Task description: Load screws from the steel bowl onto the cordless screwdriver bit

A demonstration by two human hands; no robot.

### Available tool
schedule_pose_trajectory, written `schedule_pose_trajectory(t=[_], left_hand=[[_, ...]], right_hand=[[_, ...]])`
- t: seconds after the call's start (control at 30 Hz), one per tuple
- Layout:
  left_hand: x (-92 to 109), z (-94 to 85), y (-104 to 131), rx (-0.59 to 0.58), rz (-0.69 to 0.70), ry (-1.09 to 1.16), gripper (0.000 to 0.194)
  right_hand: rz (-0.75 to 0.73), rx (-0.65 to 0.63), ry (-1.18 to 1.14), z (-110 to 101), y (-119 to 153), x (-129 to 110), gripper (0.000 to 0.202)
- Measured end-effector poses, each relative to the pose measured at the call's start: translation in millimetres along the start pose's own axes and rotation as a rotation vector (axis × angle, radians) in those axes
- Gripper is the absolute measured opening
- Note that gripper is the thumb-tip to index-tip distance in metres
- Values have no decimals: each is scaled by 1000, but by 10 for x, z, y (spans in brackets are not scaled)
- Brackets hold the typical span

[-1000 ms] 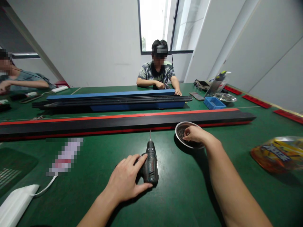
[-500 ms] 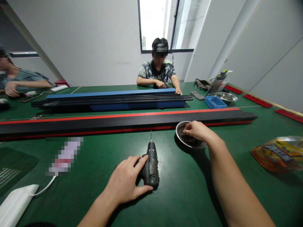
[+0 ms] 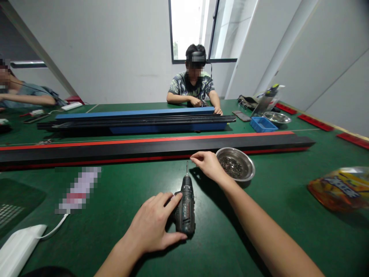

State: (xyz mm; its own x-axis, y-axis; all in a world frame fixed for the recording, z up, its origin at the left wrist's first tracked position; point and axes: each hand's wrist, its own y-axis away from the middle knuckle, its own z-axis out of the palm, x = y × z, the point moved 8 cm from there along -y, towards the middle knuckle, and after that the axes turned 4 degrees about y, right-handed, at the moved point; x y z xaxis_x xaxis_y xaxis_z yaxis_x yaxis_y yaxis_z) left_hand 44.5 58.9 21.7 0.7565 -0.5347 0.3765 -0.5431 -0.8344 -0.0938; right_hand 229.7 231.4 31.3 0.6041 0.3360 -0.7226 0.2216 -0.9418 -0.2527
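Observation:
My left hand [image 3: 158, 220] is wrapped round a dark cordless drill [image 3: 185, 211], which lies on its side with its bit pointing away from me. Just to the right of the bit's tip is my right hand [image 3: 208, 163], its thumb and fingertips pinched together; whatever they hold is too small to make out. Behind that hand stands a metal bowl [image 3: 248, 166] with many small dark screws [image 3: 231, 166] in it. A long black bar with red edges [image 3: 138, 147] lies across the table, just beyond the drill tip.
Black and blue long bars [image 3: 161, 122] lie farther back, where a co-worker [image 3: 191, 86] sits. At the right are a blue bin [image 3: 263, 124], a second metal bowl [image 3: 277, 117] and an orange bag [image 3: 340, 188]. A white power strip [image 3: 21, 246] is at the left.
My right hand has come out of the bowl of screws and moved left to the drill bit's tip, fingers pinched. The drill has barely shifted in my left hand.

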Motion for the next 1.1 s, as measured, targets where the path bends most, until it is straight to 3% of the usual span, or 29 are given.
schedule_pose_trajectory(t=[0.13, 0.37, 0.6, 1.1], left_hand=[[21, -5, 1, -3, 3, 0, 98], [24, -5, -15, -3, 9, -9, 98], [24, 7, -12, -10, 11, -16, 98], [20, 8, -10, -6, 7, -17, 99]], right_hand=[[89, 63, -110, 263, 40, 244, 12], [164, 97, -254, 425, 19, 623, 26], [165, 51, -254, 512, -7, 662, 28], [148, 30, -190, 446, 22, 557, 45]])
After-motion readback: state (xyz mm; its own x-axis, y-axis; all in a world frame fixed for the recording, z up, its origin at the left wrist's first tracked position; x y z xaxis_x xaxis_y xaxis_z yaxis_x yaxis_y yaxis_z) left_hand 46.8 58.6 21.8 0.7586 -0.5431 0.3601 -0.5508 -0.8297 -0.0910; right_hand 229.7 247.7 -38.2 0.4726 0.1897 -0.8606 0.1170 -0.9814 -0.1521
